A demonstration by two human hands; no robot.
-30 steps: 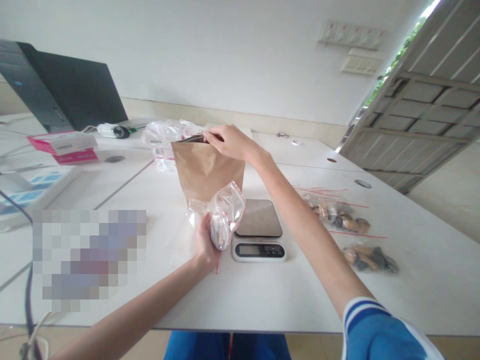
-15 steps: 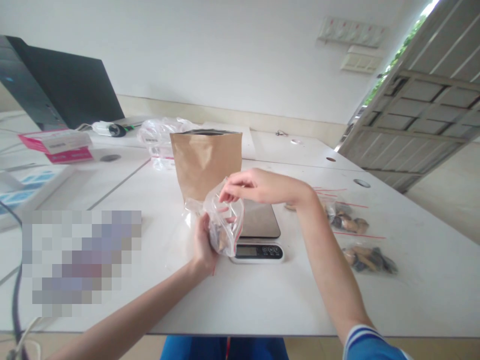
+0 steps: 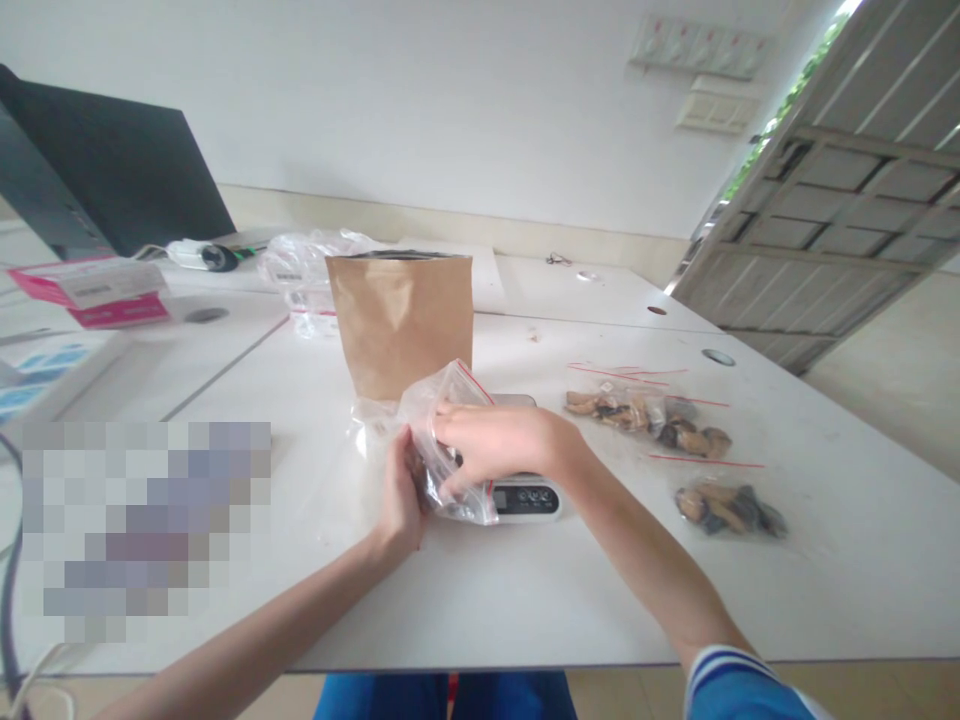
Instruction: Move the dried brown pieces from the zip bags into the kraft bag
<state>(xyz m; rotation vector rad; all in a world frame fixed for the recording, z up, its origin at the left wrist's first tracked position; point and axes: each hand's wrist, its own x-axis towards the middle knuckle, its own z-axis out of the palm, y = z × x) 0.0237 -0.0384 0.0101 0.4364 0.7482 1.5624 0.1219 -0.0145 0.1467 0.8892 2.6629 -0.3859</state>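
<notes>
My left hand (image 3: 405, 500) is closed round the side of a clear zip-lock bag (image 3: 461, 385) with dark, dried-looking pieces inside. My right hand (image 3: 495, 440) reaches into the bag's mouth, its thumb and fingers spread apart; the fingertips are partly hidden by the plastic. Under and behind the bag and right hand is a kitchen scale (image 3: 529, 500), its plate mostly covered. Just beyond them stands an open brown paper pouch (image 3: 405, 320). Another crumpled clear bag (image 3: 371, 425) lies by my left hand.
At the right lie several zip-lock bags of dried brown and dark pieces, including a front bag (image 3: 731, 508). Pink-and-white boxes (image 3: 112, 290), a plastic-wrapped bundle (image 3: 311, 270) and a black computer case (image 3: 120, 160) stand at the back left. A cable hangs at the left edge.
My right hand has come down from above the bag into its mouth. The bag has tilted, and the view has shifted slightly.
</notes>
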